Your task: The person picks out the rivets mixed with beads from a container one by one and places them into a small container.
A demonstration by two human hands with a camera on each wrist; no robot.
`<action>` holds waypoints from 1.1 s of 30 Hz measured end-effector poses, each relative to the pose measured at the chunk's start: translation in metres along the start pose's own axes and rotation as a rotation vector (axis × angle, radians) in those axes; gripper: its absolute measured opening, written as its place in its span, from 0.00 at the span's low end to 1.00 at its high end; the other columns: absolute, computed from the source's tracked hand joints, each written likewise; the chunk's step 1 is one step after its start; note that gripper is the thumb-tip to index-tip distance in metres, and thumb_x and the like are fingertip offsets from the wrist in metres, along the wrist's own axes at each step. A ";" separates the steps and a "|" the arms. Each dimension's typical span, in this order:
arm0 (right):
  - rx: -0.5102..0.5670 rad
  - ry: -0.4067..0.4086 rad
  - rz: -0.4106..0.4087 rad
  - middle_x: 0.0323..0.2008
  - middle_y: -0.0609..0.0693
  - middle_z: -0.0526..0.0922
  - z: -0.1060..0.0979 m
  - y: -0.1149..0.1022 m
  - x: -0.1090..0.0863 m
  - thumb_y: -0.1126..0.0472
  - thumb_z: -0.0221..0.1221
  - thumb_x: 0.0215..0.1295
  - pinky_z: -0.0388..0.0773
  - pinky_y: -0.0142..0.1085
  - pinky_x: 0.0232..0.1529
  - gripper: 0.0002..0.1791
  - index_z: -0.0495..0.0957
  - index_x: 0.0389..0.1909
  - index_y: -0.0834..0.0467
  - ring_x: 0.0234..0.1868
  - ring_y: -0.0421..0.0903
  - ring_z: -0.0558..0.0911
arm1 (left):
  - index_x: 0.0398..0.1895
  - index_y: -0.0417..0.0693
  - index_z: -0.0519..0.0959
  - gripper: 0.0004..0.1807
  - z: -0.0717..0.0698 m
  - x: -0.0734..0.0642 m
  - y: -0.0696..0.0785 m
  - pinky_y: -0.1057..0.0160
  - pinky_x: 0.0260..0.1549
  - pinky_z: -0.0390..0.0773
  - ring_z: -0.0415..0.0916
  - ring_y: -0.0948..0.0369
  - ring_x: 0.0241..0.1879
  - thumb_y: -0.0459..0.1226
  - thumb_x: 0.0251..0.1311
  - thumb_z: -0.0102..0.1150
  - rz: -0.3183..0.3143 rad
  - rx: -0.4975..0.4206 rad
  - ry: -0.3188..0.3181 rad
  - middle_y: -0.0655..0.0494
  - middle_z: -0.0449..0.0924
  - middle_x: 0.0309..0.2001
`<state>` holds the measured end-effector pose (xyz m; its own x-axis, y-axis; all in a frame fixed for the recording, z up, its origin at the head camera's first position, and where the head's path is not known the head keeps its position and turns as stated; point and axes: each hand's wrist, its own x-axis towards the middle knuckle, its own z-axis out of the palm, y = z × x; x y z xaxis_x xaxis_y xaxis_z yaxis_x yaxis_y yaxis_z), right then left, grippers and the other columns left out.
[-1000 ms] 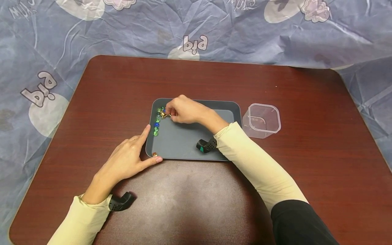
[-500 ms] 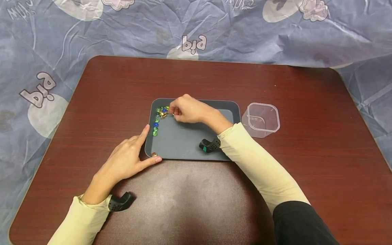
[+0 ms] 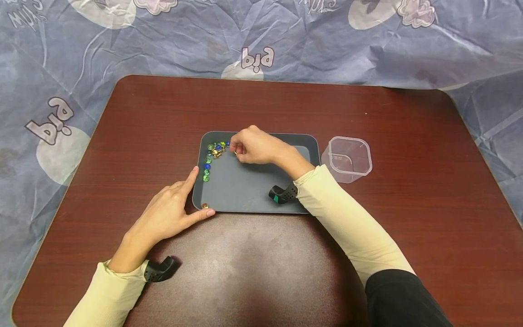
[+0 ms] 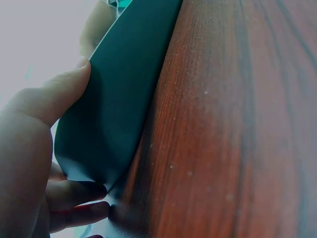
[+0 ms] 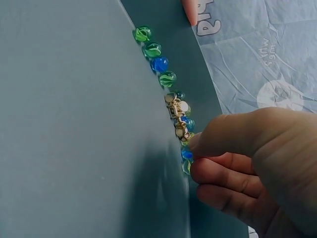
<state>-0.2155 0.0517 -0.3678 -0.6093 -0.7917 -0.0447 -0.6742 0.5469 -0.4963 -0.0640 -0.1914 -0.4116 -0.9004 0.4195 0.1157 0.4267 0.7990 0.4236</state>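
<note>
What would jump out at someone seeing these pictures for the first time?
Probably the green and blue marbles, lining the far-left corner of the grey tray, with gold-coloured pieces clustered among them. Just right of that cluster, the right hand curls over the tray, seemingly pinching another small gold-coloured piece. The clear container, beside the tray's right end, might come next.

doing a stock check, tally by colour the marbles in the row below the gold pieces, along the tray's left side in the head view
Green marbles: 3
Blue marble: 1
Total: 4
Not counted: the brownish piece in the near left corner of the tray, too small to identify.
</note>
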 end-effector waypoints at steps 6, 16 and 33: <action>0.004 0.006 0.008 0.28 0.50 0.82 -0.002 0.000 -0.002 0.72 0.57 0.58 0.76 0.33 0.37 0.08 0.83 0.35 0.64 0.31 0.43 0.80 | 0.76 0.34 0.53 0.56 0.001 0.000 -0.001 0.44 0.52 0.73 0.78 0.45 0.51 0.58 0.55 0.68 -0.002 0.000 0.005 0.34 0.79 0.53; 0.018 0.023 0.000 0.29 0.51 0.83 -0.006 0.000 -0.005 0.73 0.57 0.59 0.77 0.33 0.37 0.08 0.83 0.36 0.64 0.32 0.44 0.81 | 0.76 0.34 0.53 0.58 0.001 0.001 -0.001 0.44 0.53 0.72 0.77 0.44 0.53 0.60 0.52 0.68 -0.006 -0.002 0.005 0.33 0.78 0.55; 0.021 0.030 0.022 0.33 0.52 0.83 -0.009 -0.007 -0.012 0.70 0.59 0.64 0.77 0.34 0.40 0.07 0.84 0.40 0.65 0.35 0.45 0.80 | 0.76 0.34 0.52 0.57 0.000 0.001 0.000 0.43 0.55 0.71 0.75 0.42 0.56 0.58 0.55 0.68 -0.004 -0.004 -0.002 0.32 0.75 0.58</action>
<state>-0.2077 0.0597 -0.3562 -0.6364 -0.7708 -0.0300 -0.6518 0.5582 -0.5135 -0.0645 -0.1911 -0.4115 -0.9018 0.4173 0.1127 0.4231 0.7989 0.4276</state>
